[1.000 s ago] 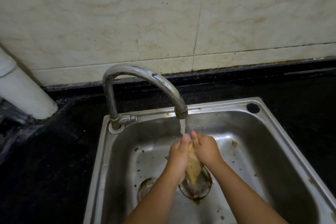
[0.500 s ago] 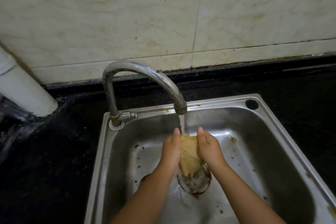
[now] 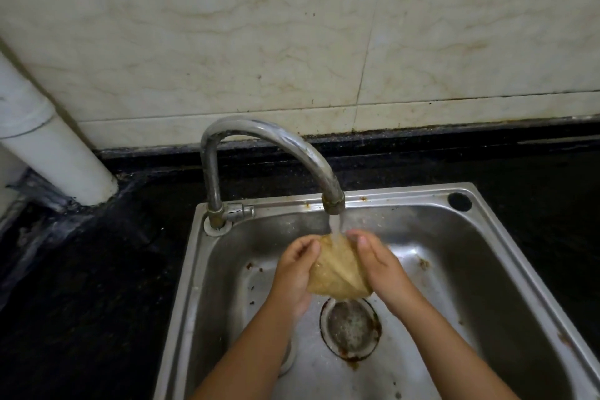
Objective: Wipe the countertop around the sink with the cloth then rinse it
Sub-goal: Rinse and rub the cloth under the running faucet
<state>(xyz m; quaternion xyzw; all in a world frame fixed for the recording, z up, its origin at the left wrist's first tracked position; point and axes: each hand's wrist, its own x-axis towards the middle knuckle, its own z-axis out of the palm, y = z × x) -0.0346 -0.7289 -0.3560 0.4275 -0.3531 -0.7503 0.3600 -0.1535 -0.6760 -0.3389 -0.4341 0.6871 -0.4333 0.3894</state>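
Cloth: a wet yellow-tan cloth (image 3: pixel 339 269) is held bunched between both hands, above the drain (image 3: pixel 350 330) and inside the sink (image 3: pixel 506 269).
Left hand: the left hand (image 3: pixel 293 273) is pressed against the cloth's left side, fingers curled around it.
Right hand: the right hand (image 3: pixel 378 261) is closed on the cloth's right side, thumb on top.
Water: a stream is seen falling from the faucet (image 3: pixel 269 146) onto the cloth's upper edge.
Drain: foam or standing water seems to lie in it; it cannot be told which.
Countertop: the dark countertop (image 3: pixel 91 286) surrounds the sink; a white pipe (image 3: pixel 55 153) stands at its left rear corner.
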